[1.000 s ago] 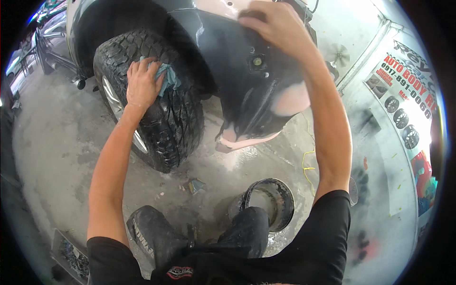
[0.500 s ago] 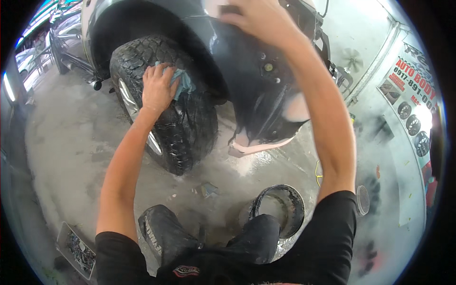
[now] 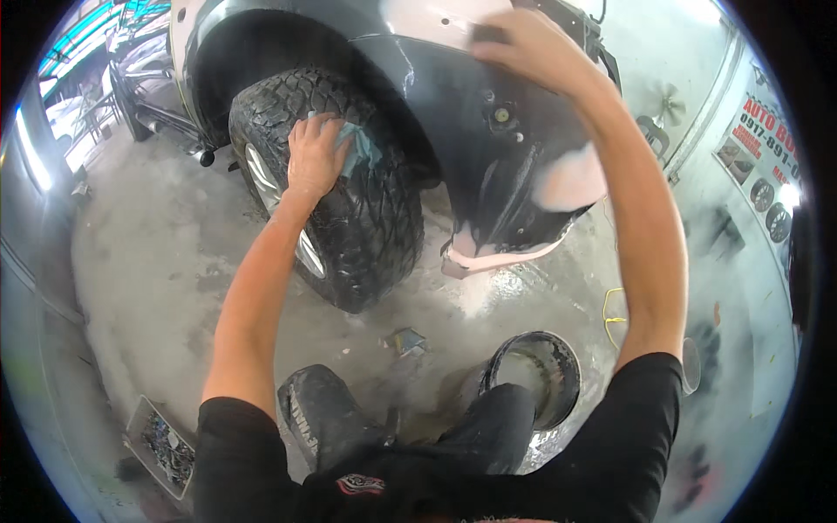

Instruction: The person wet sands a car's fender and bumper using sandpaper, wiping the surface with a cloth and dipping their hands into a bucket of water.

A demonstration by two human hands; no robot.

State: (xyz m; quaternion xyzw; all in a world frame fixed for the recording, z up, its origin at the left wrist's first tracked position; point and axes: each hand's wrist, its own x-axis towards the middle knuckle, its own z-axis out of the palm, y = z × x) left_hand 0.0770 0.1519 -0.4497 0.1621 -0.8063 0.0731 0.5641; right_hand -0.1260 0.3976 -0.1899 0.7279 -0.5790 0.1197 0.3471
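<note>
My left hand rests on the tread of a big black tire, fingers curled around a crumpled blue-green cloth. Up on the dark grey car body panel, my right hand is closed on a small dark pad, pressed flat against the surface; blur hides the pad's exact kind. Pale filler patches show on the panel's top and on its right side. A pinkish lower edge ends the panel. White scratch-like streaks run down the panel near the wheel arch.
A black bucket of cloudy water stands by my right knee. A small dark scrap lies on the wet concrete floor. At the lower left sits a bin of debris. A yellow cord lies right; a fan stands behind.
My right hand has slid to the right across the panel with the dark pad. The left hand stays on the tire with the cloth. The whole view has shifted slightly.
</note>
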